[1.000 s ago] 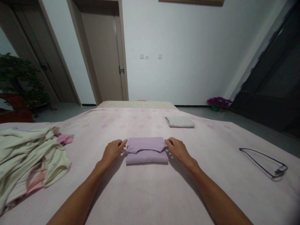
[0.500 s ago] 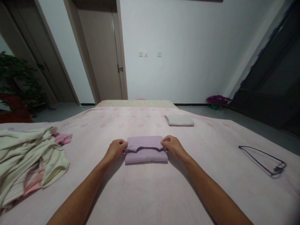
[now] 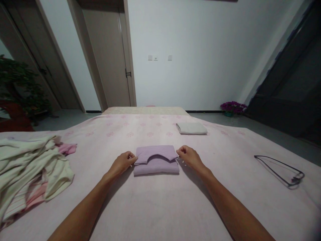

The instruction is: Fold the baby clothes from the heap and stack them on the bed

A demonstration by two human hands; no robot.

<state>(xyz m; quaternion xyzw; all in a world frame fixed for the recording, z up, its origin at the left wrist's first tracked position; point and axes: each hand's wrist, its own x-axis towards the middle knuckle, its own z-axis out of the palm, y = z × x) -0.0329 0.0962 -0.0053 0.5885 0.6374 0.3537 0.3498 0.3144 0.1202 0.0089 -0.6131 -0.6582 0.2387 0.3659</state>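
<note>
A folded purple ribbed garment (image 3: 156, 169) lies flat on the pink bedsheet in front of me. Its upper layer is turned down toward me and ends in a curved neckline-like edge. My left hand (image 3: 124, 161) pinches the left corner of this layer between thumb and fingers. At the opposite corner is my right hand (image 3: 188, 156), its fingers curled together with the tips at the cloth's edge; exactly how much cloth they grip is hard to see.
A pile of cream and pink clothes (image 3: 37, 170) lies at the left. Farther back is a folded whitish cloth (image 3: 192, 128). A black wire-like frame (image 3: 281, 170) rests on the pink bedsheet (image 3: 160, 207) at the right. Beyond the bed stand a door (image 3: 107, 57) and a white wall.
The turned-down layer's middle edge now arches higher, and its corners sit slightly lower. My right hand has shifted a little outward to the right; my left hand has barely moved.
</note>
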